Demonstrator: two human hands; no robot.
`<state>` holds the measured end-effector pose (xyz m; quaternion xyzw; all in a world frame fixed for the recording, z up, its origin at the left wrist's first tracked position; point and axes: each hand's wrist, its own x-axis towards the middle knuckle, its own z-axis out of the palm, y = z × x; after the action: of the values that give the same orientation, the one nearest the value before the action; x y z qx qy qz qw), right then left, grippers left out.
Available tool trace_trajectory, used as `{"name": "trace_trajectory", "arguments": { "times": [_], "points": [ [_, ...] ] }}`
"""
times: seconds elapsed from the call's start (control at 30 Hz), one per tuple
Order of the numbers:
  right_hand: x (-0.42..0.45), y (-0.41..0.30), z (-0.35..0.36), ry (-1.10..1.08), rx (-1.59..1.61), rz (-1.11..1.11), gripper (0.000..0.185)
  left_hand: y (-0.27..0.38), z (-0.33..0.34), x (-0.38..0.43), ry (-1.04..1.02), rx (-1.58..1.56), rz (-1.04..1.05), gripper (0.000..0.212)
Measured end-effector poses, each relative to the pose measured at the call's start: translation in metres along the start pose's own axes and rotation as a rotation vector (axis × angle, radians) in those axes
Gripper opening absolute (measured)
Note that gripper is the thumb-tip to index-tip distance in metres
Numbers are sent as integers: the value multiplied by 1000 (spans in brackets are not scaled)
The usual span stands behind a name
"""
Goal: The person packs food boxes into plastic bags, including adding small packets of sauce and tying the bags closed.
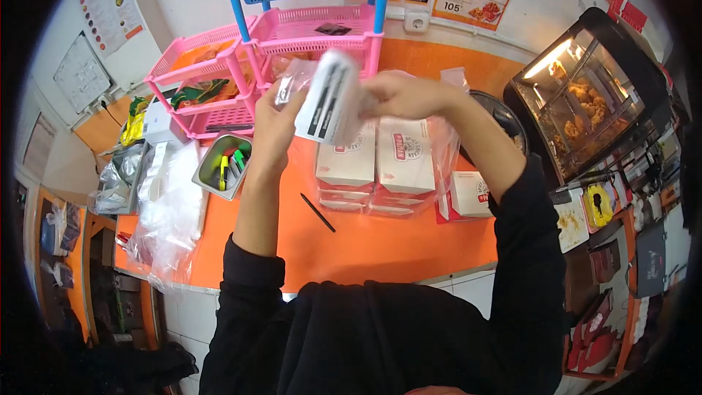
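My left hand (274,126) grips a white printed paper or packet (326,99) by its left side, above the table. It bears black writing, and motion blurs it. Crinkled clear plastic (296,79) shows at the fingertips of that hand. On the other side, my right hand (397,93) reaches the white piece's right edge; its fingers are blurred, so their grip is unclear. Beneath both hands, stacked white and red cardboard food boxes (406,159) sit in clear plastic. A black pen or stylus (318,213) lies on the orange table (362,252) in front of them.
Pink and blue plastic racks (315,22) stand at the back. A metal container (222,167) of markers and clear plastic bags (170,203) are on the left. To the right are another food box (470,195), a round black pan (493,120) and a lit display warmer (581,96) with fried chicken.
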<state>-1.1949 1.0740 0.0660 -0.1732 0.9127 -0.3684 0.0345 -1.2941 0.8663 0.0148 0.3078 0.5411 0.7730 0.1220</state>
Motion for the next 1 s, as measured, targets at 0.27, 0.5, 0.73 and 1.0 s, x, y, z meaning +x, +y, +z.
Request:
{"name": "trace_trajectory", "arguments": {
  "times": [0.27, 0.5, 0.73, 1.0],
  "points": [
    [-4, 116, 10, -518, 111, 689, 51, 27, -10, 2, -148, 9, -15, 32],
    [-17, 134, 16, -340, -257, 652, 72, 1, -58, -5, -431, 693, 408, 127],
    [-34, 150, 29, -143, -589, 383, 56, -111, 19, 5, -527, 762, 240, 132],
    [-57, -46, -9, -461, -927, 753, 44, -146, 37, -2, -551, 931, 280, 29]
  ]
}}
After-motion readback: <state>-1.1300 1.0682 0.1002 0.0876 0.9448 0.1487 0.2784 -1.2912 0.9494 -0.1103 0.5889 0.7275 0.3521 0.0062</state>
